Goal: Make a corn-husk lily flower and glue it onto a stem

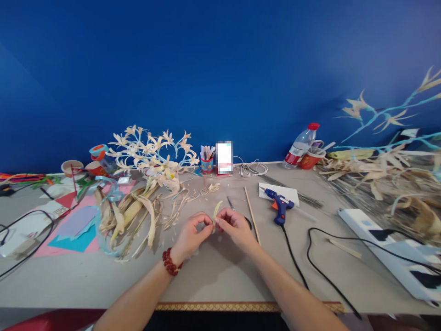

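A narrow strip of pale corn husk [217, 211] stands upright between my two hands. My left hand [195, 232], with a red bead bracelet at the wrist, pinches it from the left. From the other side my right hand [235, 227] holds the same strip between thumb and fingertips. Just beyond the right hand lies a pair of scissors [230, 203], its handles partly hidden by that hand. A thin wooden stick [252, 214] rests to the right, and past it a blue glue gun [280, 205] lies on a white card [292, 195].
Dried husks [127, 214] and a husk-flower arrangement [156, 156] occupy the left. A lit phone [224, 157], a pen cup [207, 165] and a bottle [299, 149] stand along the wall. At right are a power strip [375, 248], a black cable [330, 271] and more husks [375, 170].
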Demonstrator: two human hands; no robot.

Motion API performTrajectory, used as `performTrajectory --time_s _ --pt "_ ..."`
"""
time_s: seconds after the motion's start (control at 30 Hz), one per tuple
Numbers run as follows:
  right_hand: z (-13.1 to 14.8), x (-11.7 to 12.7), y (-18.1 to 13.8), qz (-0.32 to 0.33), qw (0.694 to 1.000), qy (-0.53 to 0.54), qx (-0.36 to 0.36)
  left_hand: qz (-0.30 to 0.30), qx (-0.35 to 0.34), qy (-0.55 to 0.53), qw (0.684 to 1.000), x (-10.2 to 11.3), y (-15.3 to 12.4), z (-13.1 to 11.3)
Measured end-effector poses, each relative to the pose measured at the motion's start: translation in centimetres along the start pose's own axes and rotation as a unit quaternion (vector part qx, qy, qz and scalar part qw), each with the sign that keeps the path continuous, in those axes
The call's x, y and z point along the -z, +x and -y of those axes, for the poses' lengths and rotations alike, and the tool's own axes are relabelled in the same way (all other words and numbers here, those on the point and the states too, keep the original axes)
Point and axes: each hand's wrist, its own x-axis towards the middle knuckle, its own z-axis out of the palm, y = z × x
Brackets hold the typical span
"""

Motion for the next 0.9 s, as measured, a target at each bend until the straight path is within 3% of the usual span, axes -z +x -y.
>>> performTrajectory --time_s 0.17,0.4,0.9 --pt "-0.06 0.17 -0.06 0.034 0.997 -0.071 0.024 -0.033 0.011 0.008 0.999 -0.19 -0.01 0.37" --pt "0.58 0.24 -0.34 0.016 0.968 -0.244 0.053 -0.061 -0.033 0.097 0.993 -0.4 -0.3 0.44" --pt "0.25 0.38 -0.15 0.006 0.98 -0.197 0.036 -0.059 -0.05 0.119 0.99 -0.48 -0.45 0.09"
